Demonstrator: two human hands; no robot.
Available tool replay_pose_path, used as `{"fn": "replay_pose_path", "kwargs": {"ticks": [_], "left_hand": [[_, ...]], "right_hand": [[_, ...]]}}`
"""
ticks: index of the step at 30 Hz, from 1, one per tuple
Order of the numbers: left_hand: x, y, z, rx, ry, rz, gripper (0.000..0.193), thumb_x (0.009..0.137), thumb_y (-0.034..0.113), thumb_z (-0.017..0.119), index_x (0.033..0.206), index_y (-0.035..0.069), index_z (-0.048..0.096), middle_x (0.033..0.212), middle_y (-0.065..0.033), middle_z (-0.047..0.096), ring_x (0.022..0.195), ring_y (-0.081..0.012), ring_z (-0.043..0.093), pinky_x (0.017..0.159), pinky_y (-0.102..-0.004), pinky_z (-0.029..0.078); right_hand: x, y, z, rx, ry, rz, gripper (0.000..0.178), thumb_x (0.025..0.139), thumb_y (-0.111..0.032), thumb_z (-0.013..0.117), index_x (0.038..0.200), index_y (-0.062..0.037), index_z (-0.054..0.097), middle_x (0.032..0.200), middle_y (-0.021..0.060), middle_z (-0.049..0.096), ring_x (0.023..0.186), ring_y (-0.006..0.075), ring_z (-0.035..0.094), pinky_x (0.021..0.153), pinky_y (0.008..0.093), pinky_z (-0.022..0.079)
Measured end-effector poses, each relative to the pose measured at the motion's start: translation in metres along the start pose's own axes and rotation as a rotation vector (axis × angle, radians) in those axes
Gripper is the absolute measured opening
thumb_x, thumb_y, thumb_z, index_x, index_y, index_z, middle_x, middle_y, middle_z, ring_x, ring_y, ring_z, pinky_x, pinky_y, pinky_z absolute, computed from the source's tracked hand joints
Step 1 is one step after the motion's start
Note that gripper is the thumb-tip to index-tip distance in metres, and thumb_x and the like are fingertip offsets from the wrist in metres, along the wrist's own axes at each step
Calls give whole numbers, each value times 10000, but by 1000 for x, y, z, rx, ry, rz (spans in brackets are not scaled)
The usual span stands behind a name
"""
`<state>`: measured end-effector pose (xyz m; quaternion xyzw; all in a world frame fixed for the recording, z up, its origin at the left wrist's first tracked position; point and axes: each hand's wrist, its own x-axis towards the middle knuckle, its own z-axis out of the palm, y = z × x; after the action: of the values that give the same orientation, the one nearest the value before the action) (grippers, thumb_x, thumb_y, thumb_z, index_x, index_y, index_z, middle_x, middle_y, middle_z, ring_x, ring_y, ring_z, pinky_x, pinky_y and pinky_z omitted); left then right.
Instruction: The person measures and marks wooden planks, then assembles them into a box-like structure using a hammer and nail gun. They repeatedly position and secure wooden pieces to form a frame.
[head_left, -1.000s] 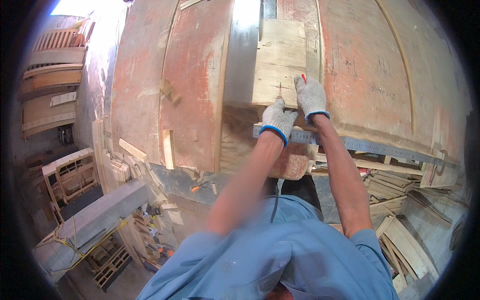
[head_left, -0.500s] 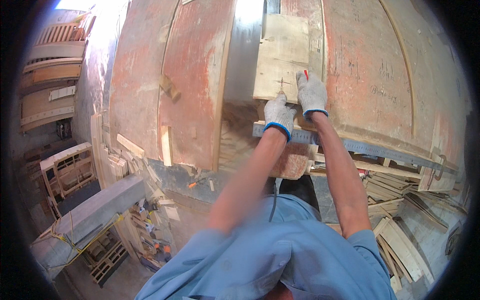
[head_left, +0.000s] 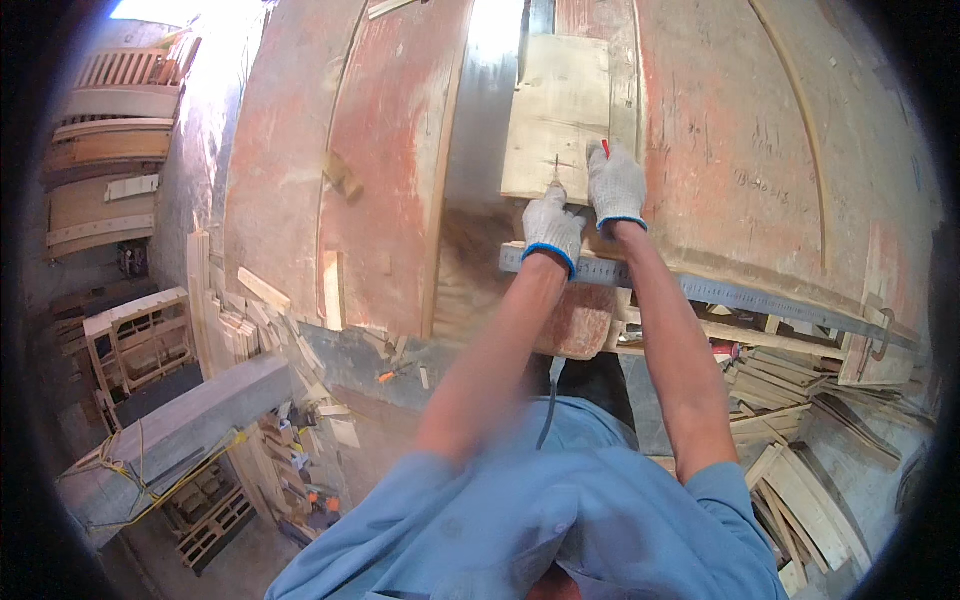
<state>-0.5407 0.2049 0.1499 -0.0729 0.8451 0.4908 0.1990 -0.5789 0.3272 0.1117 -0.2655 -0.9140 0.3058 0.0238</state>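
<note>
A pale wooden board lies lengthwise before me, with a short dark mark near its close end. My left hand, in a grey knit glove with a blue cuff, is closed at the board's near edge, one fingertip resting just below the mark. To its right, my gloved right hand is closed around a thin red stick-like thing, only its end showing; that hand rests on the board's near right corner. Under my wrists runs a long metal ruler along the bench's front edge.
Worn reddish panels form the bench top on both sides. A small wood block and a narrow strip lie at left. A grey beam stands lower left. Wood offcuts are piled at lower right, by a clamp.
The whole view has shifted slightly. Both hands stay at the near end of the board, and the red thing remains in my right hand.
</note>
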Motion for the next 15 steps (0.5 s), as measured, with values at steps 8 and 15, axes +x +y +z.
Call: {"fn": "replay_pose_path", "kwargs": {"ticks": [8,15], "left_hand": [[-16,-26,4,-319,-3,-6,232,1026,220,575,1152,27,602,972,-111,627,793,-222,574,858,-502,530],[-13,-36,12,-626,32,-91,278,883,156,705,1066,-11,579,968,-214,656,889,-359,654,806,-470,538]], "right_hand": [[-20,-7,-18,29,-36,17,562,1018,-507,511,988,17,710,960,314,692,953,497,658,825,571,499],[-21,-11,-20,-3,-16,31,498,997,-481,534,932,-17,705,904,287,698,896,487,675,788,563,518]]}}
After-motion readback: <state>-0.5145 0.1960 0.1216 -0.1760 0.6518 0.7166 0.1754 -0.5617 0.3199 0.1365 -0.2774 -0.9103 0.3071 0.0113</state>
